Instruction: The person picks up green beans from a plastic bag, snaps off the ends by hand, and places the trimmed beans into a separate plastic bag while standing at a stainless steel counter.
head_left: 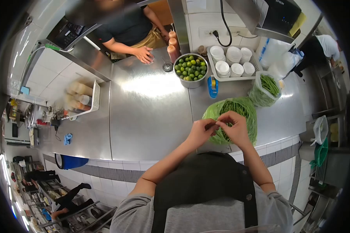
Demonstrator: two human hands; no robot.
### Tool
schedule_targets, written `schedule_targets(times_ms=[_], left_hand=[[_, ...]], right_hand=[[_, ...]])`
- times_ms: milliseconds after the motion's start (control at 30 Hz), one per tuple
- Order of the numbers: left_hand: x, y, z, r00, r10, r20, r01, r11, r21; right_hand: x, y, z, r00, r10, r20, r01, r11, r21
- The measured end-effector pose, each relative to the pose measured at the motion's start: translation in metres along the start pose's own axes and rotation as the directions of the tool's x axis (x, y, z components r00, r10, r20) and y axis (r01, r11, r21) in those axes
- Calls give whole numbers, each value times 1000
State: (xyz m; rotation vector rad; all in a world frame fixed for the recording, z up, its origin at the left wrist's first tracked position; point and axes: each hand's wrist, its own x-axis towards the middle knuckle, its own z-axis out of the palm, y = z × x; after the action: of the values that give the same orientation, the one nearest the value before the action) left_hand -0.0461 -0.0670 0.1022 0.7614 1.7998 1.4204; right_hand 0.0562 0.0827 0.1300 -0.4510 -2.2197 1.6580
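Note:
My left hand [204, 129] and my right hand [235, 127] meet over an open green plastic bag [249, 134] on the steel counter. Thumb and fingers of both hands are pinched together at nearly the same spot. Whatever lies between the fingertips is too small to make out. Thin green stalks or beans [237, 106] fill the bag beneath them. Just beyond my right hand stands a second plastic bag [256, 97], holding long green beans [269, 85].
Behind the bags are a blue tape dispenser [212, 87], a metal pot [190, 84] of green limes [190, 66] and a tray [237, 77] of white cups [233, 54]. Sauce bottles [172, 48] stand near a co-worker's hand [144, 54] across the steel counter [151, 116]. A white basket [95, 95] sits left.

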Motion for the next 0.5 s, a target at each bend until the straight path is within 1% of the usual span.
schedule_targets(times_ms=[33,67,100,133,167,267,367,467,500], left_hand=[[-1,0,-2,999,-35,13,35,999,-12],[-3,0,-3,1000,-23,0,23,1000,-12],[-4,-1,-3,1000,-9,-15,9,1000,-13],[-5,0,-4,999,8,-32,-8,1000,-15],[-6,2,-6,999,29,-33,-29,999,27],[-9,7,-12,994,102,-33,-97,987,126],[-12,6,-15,985,161,-55,-150,975,166],[-8,6,-21,975,202,-88,-178,958,225],[-3,0,-24,972,216,-96,-186,948,258]], right_hand=[[2,0,-1,998,66,-18,-64,993,101],[3,-3,-5,990,144,10,-142,961,236],[3,-3,-8,984,174,46,-180,946,270],[4,-2,-11,976,199,83,-215,929,300],[6,-1,-13,968,220,119,-247,912,327],[6,8,-13,965,232,123,-253,948,194],[5,-2,-13,964,202,172,-235,952,198],[2,6,-3,934,213,287,-325,839,437],[0,6,1,910,224,349,-373,809,453]])
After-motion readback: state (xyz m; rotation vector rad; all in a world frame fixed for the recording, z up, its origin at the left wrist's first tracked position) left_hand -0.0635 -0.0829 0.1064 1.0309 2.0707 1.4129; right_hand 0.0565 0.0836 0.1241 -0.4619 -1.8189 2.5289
